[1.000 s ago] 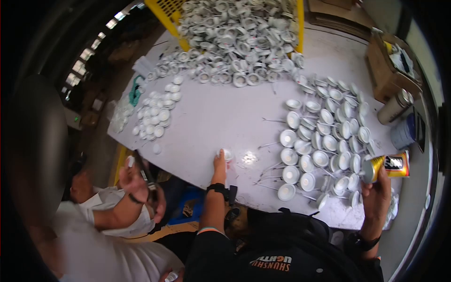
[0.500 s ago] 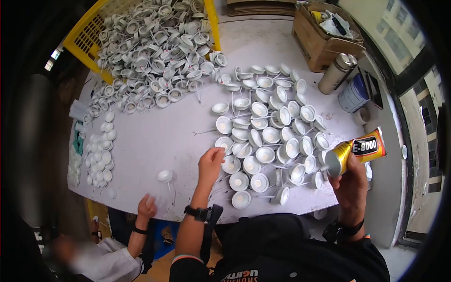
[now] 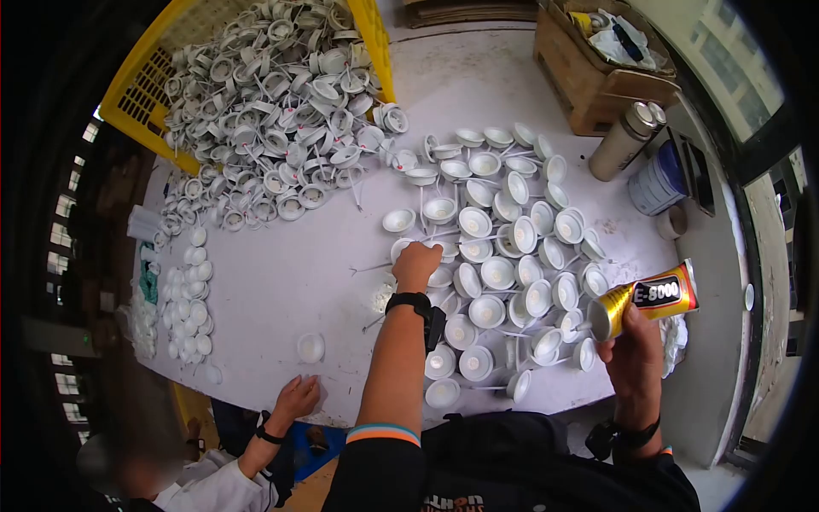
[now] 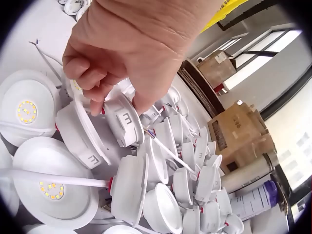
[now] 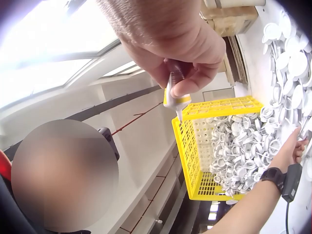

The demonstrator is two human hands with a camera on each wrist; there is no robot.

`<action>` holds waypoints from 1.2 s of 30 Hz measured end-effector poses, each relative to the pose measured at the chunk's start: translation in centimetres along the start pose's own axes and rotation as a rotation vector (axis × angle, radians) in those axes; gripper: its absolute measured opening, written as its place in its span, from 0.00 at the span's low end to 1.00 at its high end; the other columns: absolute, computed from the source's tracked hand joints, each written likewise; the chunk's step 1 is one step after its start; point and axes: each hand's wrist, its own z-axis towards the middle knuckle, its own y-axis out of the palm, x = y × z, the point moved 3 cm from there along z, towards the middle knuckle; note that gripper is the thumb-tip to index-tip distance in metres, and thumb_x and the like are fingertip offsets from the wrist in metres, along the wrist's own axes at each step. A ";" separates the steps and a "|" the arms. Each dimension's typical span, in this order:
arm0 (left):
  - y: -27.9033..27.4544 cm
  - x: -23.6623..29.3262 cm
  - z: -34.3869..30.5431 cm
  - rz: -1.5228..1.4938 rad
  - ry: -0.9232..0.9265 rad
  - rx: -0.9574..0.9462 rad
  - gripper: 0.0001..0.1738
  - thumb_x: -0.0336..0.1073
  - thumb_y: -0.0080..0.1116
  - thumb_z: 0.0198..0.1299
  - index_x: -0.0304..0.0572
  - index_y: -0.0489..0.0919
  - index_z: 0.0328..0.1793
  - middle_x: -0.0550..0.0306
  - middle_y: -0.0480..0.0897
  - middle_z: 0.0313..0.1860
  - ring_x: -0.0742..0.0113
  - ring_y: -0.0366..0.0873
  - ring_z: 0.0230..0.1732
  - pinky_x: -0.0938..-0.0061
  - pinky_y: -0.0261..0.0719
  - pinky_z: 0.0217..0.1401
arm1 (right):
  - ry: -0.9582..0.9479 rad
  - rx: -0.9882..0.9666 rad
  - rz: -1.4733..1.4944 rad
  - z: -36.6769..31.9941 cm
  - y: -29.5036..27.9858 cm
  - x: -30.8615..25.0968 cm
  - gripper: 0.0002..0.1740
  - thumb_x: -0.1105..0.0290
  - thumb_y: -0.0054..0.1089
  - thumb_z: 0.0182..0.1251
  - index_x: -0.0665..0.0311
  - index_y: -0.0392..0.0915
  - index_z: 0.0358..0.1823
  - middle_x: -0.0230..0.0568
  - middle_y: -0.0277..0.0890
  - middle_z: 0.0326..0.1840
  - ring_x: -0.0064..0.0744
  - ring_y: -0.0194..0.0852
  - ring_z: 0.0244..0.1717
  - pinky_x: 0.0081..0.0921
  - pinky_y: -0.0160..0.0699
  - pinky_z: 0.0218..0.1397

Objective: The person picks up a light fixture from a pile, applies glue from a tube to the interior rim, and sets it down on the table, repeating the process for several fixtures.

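My left hand (image 3: 416, 266) reaches in at the left side of a group of white downlights (image 3: 488, 311) with wire tails. In the left wrist view, thumb and fingers pinch one small white downlight (image 4: 123, 121) by its housing, among others with LED chips showing. At the right, my right hand (image 3: 636, 346) grips a yellow glue tube (image 3: 644, 299) marked E-8000 above the table. Its nozzle (image 5: 179, 116) points away from the fingers in the right wrist view.
A yellow crate (image 3: 136, 94) spills many white housings at the back left. White round caps (image 3: 188, 299) lie at the left. Another person's hand (image 3: 299, 397) is near a single downlight (image 3: 310, 347). A carton (image 3: 589, 94), steel flask (image 3: 621, 143) and blue-lidded tub (image 3: 655, 181) stand right.
My left hand has left the single downlight at the front of the table and moved right to the group. The other person's hand has come to the table edge. The head view has turned right.
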 end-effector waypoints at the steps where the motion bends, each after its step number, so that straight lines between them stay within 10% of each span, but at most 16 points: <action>1: 0.1 -0.1 0.1 -0.031 -0.013 0.007 0.31 0.54 0.46 0.45 0.32 0.73 0.45 0.40 0.74 0.45 0.49 0.71 0.48 0.63 0.66 0.50 | 0.002 0.012 0.000 0.1 0.0 0.1 0.14 0.64 0.53 0.54 0.66 0.67 0.36 0.36 0.69 0.22 0.20 0.65 0.16 0.15 0.63 0.13; 14: -3.5 -2.9 -4.9 -0.735 0.161 -0.080 0.14 0.41 0.51 0.46 0.36 0.71 0.30 0.58 0.74 0.22 0.75 0.71 0.19 0.81 0.65 0.16 | -0.010 -0.138 -0.009 -1.1 -0.1 0.3 0.16 0.63 0.49 0.57 0.65 0.64 0.43 0.35 0.69 0.30 0.18 0.63 0.19 0.12 0.59 0.14; 26: -1.4 -1.0 -22.0 -0.973 0.500 -0.219 0.09 0.36 0.51 0.53 0.36 0.71 0.32 0.63 0.72 0.21 0.75 0.69 0.20 0.82 0.63 0.19 | -0.303 -0.234 0.054 -3.3 4.6 4.6 0.23 0.57 0.55 0.51 0.63 0.62 0.43 0.34 0.62 0.38 0.23 0.61 0.41 0.22 0.61 0.46; 31: -1.7 0.0 -24.8 -0.623 0.987 0.389 0.05 0.29 0.49 0.50 0.35 0.72 0.32 0.54 0.69 0.35 0.69 0.66 0.38 0.78 0.63 0.38 | -0.611 -0.089 -0.207 -3.8 3.6 5.8 0.21 0.59 0.50 0.55 0.65 0.63 0.45 0.35 0.64 0.36 0.21 0.63 0.29 0.17 0.64 0.32; 36: -1.3 -0.1 -25.7 -0.929 0.829 -0.071 0.11 0.36 0.50 0.50 0.34 0.72 0.32 0.57 0.72 0.26 0.73 0.67 0.28 0.77 0.65 0.30 | -0.373 -0.043 -0.001 -3.9 3.9 5.1 0.16 0.57 0.43 0.62 0.66 0.68 0.35 0.27 0.57 0.15 0.15 0.57 0.21 0.12 0.60 0.28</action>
